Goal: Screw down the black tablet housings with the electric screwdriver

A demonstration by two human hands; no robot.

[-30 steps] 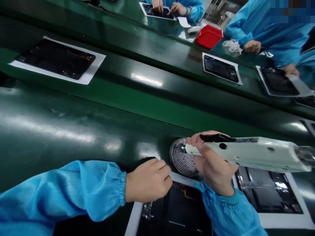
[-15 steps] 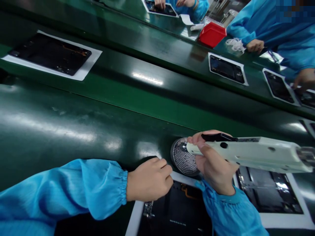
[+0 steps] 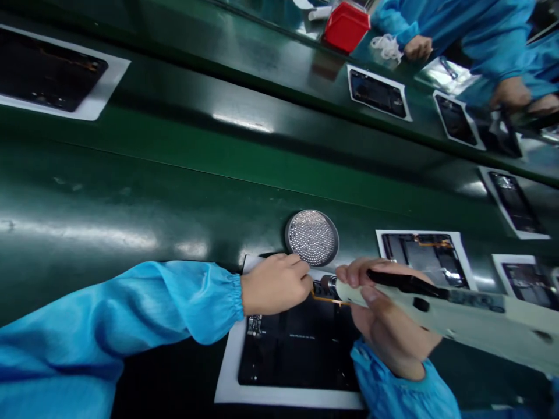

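Observation:
My right hand [image 3: 388, 317] is wrapped round a white electric screwdriver [image 3: 458, 317]. The screwdriver's tip rests at the top edge of a black device panel [image 3: 297, 349] lying on a white sheet. My left hand [image 3: 275, 284] is curled with its fingertips pressed on the panel's upper left corner, close to the tip. A round metal dish [image 3: 312, 237] full of small screws sits just beyond both hands on the green belt [image 3: 131, 192].
More black panels on white sheets lie to the right [image 3: 425, 256], at the far left [image 3: 48, 73] and along the far lane [image 3: 378, 93]. A red bin [image 3: 346, 26] stands at the back. Other people's hands [image 3: 418, 48] in blue sleeves work at the far side.
My right hand has brought the screwdriver tip from the screw dish down to the panel's top edge. The view has shifted, so the dish now shows whole.

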